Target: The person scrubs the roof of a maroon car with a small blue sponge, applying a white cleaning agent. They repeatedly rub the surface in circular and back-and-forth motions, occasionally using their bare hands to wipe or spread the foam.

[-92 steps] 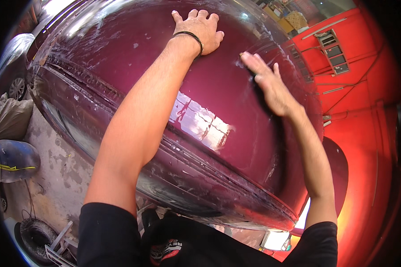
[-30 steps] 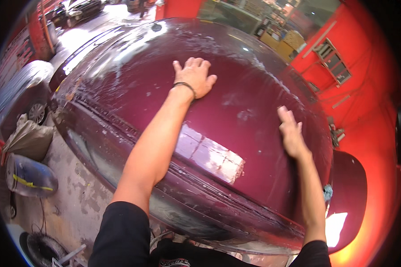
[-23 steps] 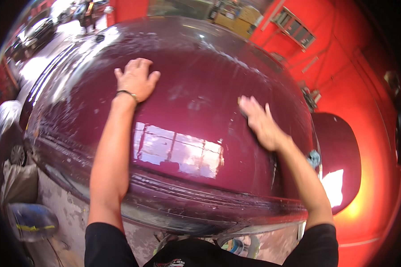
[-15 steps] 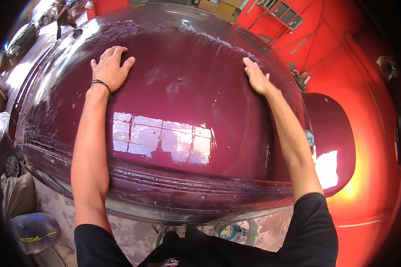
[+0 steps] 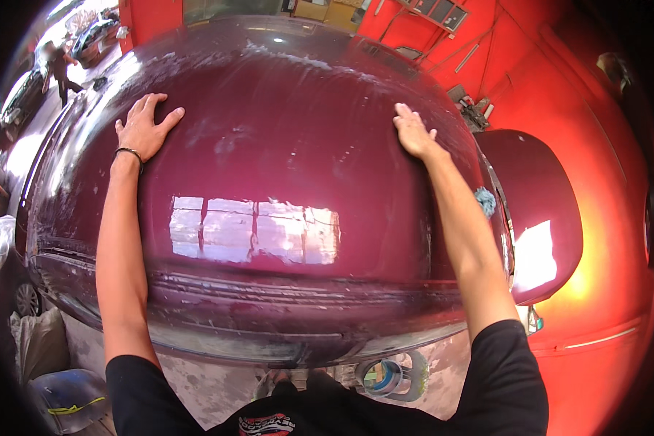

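Observation:
Before me spreads the dark maroon roof (image 5: 269, 156) of a car, glossy, with whitish smears and a bright window reflection. My left hand (image 5: 144, 129), with a dark band at its wrist, rests on the left part of the roof, fingers spread and thumb out. Toward the right side, my right hand (image 5: 414, 132) lies on the same surface with fingers extended, fairly close together, and the thumb slightly apart. Neither hand holds anything. A crumpled light-blue cloth (image 5: 485, 202) sits at the roof's right edge, beside my right forearm.
Beyond the roof's right edge lies a rounded maroon panel (image 5: 536, 185), near a red wall (image 5: 596, 145). Below stand a bucket (image 5: 382, 378), a grey sack (image 5: 42, 341) and a dark rounded object with a yellow strip (image 5: 69, 400). A person (image 5: 57, 69) walks at far left.
The view has shifted. My left hand has slid left across the roof, and the gap between my hands has widened. My right hand has moved little. The far person shows farther left and lower.

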`<action>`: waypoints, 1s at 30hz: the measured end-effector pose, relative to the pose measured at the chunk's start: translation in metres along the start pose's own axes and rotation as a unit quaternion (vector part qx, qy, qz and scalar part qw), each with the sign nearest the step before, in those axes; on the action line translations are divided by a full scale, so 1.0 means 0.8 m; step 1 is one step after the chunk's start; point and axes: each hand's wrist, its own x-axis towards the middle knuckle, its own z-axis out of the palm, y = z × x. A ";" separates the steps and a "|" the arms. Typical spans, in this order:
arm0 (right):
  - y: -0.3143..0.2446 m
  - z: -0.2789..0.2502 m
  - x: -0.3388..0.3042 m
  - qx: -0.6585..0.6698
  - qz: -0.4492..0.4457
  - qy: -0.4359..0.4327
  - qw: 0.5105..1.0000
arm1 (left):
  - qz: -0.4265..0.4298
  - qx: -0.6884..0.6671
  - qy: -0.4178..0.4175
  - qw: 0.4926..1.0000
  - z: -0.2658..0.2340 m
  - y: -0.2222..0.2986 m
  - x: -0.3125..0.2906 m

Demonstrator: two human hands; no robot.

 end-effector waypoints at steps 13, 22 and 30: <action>0.000 0.025 -0.324 0.650 -0.099 0.038 0.752 | 0.198 -0.497 -0.119 0.837 0.029 0.470 -0.342; 0.223 -0.029 -0.299 0.234 -0.085 0.341 0.907 | 0.109 -0.496 0.013 0.862 0.026 0.559 -0.319; 0.290 0.021 -0.231 0.095 0.039 0.212 0.972 | 0.301 0.029 -0.093 0.949 0.029 0.468 -0.411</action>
